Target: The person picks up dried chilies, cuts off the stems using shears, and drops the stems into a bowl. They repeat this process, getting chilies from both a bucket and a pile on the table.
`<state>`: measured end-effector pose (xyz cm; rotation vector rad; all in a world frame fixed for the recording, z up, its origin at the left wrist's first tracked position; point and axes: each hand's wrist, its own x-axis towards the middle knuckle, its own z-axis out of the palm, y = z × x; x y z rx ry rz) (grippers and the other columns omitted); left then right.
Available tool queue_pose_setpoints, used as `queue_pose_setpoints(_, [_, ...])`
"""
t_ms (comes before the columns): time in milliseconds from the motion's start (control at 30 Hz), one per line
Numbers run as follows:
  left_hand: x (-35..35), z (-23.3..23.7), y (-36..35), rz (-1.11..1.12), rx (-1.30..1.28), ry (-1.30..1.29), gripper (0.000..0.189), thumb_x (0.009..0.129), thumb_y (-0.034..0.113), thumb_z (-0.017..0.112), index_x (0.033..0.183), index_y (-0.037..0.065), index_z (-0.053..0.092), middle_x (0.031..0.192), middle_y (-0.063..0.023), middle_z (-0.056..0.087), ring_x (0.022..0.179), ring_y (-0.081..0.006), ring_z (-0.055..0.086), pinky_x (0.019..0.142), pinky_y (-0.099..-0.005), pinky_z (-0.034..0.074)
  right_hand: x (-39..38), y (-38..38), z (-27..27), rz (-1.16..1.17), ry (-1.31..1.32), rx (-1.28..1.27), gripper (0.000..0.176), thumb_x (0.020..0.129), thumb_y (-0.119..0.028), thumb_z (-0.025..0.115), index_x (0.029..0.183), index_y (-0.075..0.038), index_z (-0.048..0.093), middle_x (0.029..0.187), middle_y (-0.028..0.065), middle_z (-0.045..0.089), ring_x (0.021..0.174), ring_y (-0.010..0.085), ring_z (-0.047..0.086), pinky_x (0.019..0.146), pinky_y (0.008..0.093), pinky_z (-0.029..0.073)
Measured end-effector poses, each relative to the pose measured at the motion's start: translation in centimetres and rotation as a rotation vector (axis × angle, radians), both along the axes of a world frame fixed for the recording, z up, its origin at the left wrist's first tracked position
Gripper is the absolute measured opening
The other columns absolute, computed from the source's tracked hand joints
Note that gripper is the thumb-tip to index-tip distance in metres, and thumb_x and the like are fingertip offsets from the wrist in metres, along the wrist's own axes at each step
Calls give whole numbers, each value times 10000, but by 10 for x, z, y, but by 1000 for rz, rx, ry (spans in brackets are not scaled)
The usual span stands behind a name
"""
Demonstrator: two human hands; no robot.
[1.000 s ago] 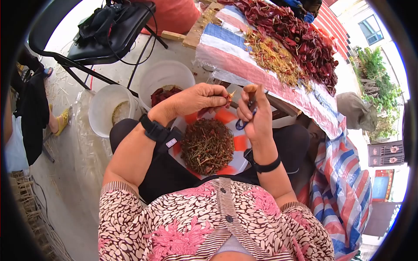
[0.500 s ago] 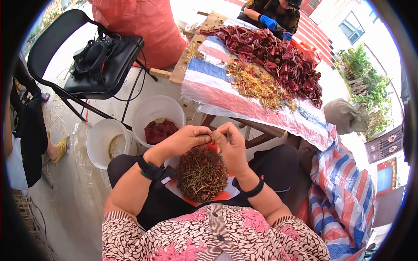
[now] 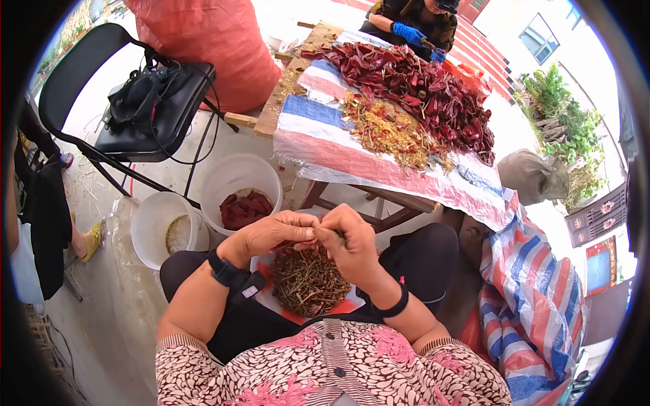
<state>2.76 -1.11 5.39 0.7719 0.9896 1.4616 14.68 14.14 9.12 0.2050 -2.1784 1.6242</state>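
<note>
My left hand [image 3: 276, 232] and my right hand [image 3: 351, 242] meet at their fingertips above my lap, both closed in a pinch. A small dark bit shows between the fingers of my right hand, too small to name. Whatever my left fingers pinch is hidden. Just below the hands, a red and white tray [image 3: 351, 304] rests on my lap. It bears a heap of dried chili stems [image 3: 308, 284] mixed with reddish scraps.
A table ahead carries a striped woven sheet [image 3: 379, 159], dark red dried chilies [image 3: 413, 88] and yellow seeds [image 3: 386, 132]. Two white buckets [image 3: 261, 169] [image 3: 152, 227] stand front left, near a black folding chair [image 3: 156, 139]. Across the table sits a person wearing blue gloves [image 3: 408, 34].
Both hands have come slightly lower and nearer to me, still together at the fingertips. The whole view has shifted a little.
</note>
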Motion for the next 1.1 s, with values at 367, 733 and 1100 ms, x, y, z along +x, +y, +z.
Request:
queue_pose_setpoints(367, [5, -17, 11, 586, -100, 1164, 139, 883, 175, 595, 922, 43, 615, 792, -146, 628, 755, -325, 599, 664, -387, 474, -5, 0, -28, -294, -232, 619, 318, 846, -384, 648, 820, -79, 564, 649, 111, 571, 643, 330, 603, 552, 412, 438])
queue_pose_setpoints(733, [17, 1, 10, 610, -35, 323, 126, 959, 177, 541, 931, 74, 608, 756, -5, 592, 703, -99, 566, 609, -252, 443, -22, 1, -22, 38, -504, -768, 336, 950, -354, 559, 742, -95, 510, 611, -18, 495, 521, 60, 415, 476, 203, 305])
queue_pose_setpoints(1100, [-33, -26, -9, 899, -221, 1396, 187, 806, 75, 623, 993, 92, 623, 892, -85, 636, 885, -297, 567, 789, -388, 463, -8, 16, -33, 177, -374, 146, 301, 903, -279, 620, 740, -42, 531, 653, 14, 552, 578, 91, 501, 535, 250, 414])
